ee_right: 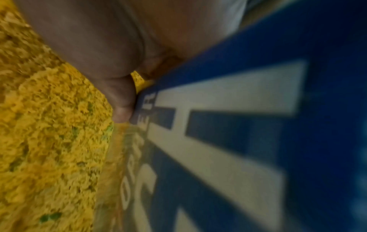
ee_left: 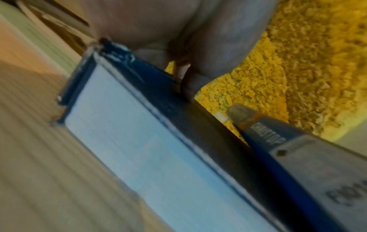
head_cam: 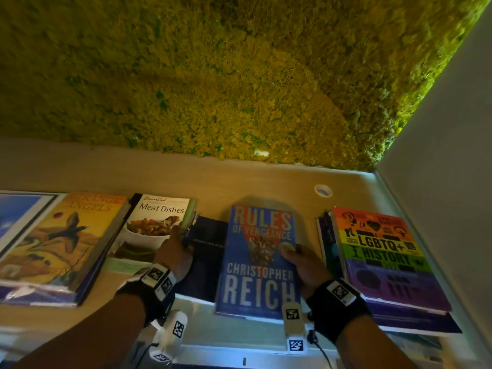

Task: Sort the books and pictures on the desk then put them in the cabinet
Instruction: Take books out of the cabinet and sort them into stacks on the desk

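Note:
A blue book titled "Rules of Vengeance" lies in the middle of the desk. My right hand holds its right edge, with the thumb lying on the cover. To its left, partly under it, is a dark navy hardcover. My left hand grips the navy book's left edge, and its fingers curl over the cover above the white page block. Left of that lie "Meat Dishes", "Strange Angels" and a framed picture.
A rainbow "LGBTQ+ History" book tops a stack at the right, close to a white side wall. A yellow-green moss wall rises behind the desk. A round cable hole sits at the back right.

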The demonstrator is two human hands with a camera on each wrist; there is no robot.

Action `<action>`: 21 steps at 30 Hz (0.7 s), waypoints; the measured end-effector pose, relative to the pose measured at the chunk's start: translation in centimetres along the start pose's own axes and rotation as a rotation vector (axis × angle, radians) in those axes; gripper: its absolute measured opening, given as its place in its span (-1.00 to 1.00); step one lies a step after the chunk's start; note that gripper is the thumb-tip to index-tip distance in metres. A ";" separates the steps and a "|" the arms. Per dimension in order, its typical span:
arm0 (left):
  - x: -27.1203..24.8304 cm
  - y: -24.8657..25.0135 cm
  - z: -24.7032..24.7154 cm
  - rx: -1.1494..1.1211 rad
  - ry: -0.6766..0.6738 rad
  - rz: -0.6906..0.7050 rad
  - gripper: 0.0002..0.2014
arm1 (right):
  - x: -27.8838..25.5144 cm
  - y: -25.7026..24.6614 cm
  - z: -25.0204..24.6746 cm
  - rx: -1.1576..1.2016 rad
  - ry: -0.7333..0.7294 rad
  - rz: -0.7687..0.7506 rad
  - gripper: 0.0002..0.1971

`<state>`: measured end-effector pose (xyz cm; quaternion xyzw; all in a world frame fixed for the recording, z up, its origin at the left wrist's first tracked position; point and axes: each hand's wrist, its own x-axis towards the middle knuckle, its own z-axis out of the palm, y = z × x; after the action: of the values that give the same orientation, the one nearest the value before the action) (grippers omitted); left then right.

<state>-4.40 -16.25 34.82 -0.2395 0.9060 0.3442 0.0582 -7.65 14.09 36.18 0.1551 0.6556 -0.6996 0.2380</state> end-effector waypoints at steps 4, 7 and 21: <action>-4.0 4.4 1.5 0.115 0.116 0.244 -0.39 | -0.5 -2.3 -3.0 -0.037 0.133 -0.081 -0.71; -5.3 7.5 4.2 -0.027 -0.071 0.464 -0.65 | -1.0 -3.0 -3.7 0.017 0.179 -0.065 -0.79; -5.4 11.8 7.3 -0.310 -0.361 0.419 -0.73 | 0.0 -2.6 -4.6 -0.552 0.398 -0.124 -0.66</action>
<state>-5.65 -1.73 37.82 0.0113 0.8474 0.5197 0.1086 -9.52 18.67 37.94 0.1781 0.8620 -0.4649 0.0958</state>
